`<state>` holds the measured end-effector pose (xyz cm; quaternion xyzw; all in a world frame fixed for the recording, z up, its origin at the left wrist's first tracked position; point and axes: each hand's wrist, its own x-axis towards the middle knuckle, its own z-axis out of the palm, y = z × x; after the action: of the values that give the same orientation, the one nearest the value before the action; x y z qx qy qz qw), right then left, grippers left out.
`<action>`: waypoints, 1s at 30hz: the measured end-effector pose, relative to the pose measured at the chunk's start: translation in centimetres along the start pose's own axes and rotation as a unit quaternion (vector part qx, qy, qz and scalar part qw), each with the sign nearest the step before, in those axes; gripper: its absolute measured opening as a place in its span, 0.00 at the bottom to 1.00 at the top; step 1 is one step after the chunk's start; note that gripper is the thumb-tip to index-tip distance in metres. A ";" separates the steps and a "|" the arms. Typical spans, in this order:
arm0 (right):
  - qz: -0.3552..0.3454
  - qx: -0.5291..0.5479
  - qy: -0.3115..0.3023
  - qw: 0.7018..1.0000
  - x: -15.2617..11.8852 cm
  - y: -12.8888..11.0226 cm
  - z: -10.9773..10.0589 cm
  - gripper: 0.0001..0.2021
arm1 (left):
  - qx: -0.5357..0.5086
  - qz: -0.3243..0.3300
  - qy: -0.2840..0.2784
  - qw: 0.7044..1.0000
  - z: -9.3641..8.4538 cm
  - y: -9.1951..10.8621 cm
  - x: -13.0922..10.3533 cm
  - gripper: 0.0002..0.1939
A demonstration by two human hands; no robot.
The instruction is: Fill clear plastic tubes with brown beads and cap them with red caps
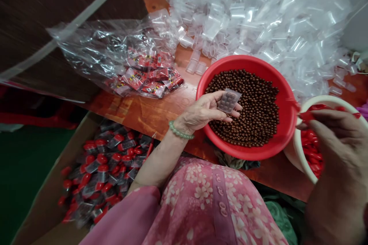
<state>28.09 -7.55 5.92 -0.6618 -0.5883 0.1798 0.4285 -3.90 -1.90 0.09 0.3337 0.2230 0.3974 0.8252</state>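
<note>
My left hand (202, 111) is closed around a small clear plastic container (229, 100) with several brown balls inside. It hovers over a red basin (244, 154) that holds a heap of shiny brown balls (250, 118). At the right, my right hand (339, 153) pinches a red cap (306, 116) between thumb and fingers; the hand is blurred. That hand is above a cream bucket (296, 157) of red caps (312, 157).
A large pile of clear empty containers (244, 11) covers the back of the wooden table (138, 115). Red printed packets (152, 76) lie by a plastic bag (94, 46). A cardboard box (51, 191) of red-capped containers (106, 168) stands lower left.
</note>
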 end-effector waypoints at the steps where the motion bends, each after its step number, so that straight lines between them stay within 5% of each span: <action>1: 0.014 0.031 -0.046 0.998 0.2 -1.0 1.7 0.11 | -0.002 -0.002 0.007 1.000 0.1 0.0 0.0 0.27; 5: 0.001 0.107 -0.194 0.975 0.7 -3.5 6.8 0.09 | 0.001 -0.003 0.043 0.999 0.4 -0.2 0.1 0.28; 9: -0.062 0.111 -0.255 0.959 1.1 -3.6 8.4 0.10 | 0.016 0.022 0.083 0.996 0.7 -0.6 0.6 0.30; 14: -0.082 0.086 -0.261 0.958 1.2 -3.6 8.3 0.09 | 0.101 0.088 0.147 0.980 1.0 -1.1 1.0 0.21; 22: -0.007 0.194 -0.098 0.976 -0.2 -4.0 11.1 0.09 | 0.150 0.126 0.159 0.968 1.4 -1.4 0.6 0.17; 26: 0.011 0.226 -0.119 0.967 -0.7 -4.2 13.1 0.10 | 0.148 0.125 0.169 0.966 1.9 -1.5 0.4 0.19; 30: -0.052 0.177 -0.161 0.970 -1.2 -4.5 13.2 0.13 | 0.138 0.135 0.188 0.963 2.0 -1.3 0.3 0.19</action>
<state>15.19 -4.19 1.56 -0.5065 -0.6417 0.3627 0.4475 -1.78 -3.04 0.51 0.3912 0.3794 0.5262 0.6528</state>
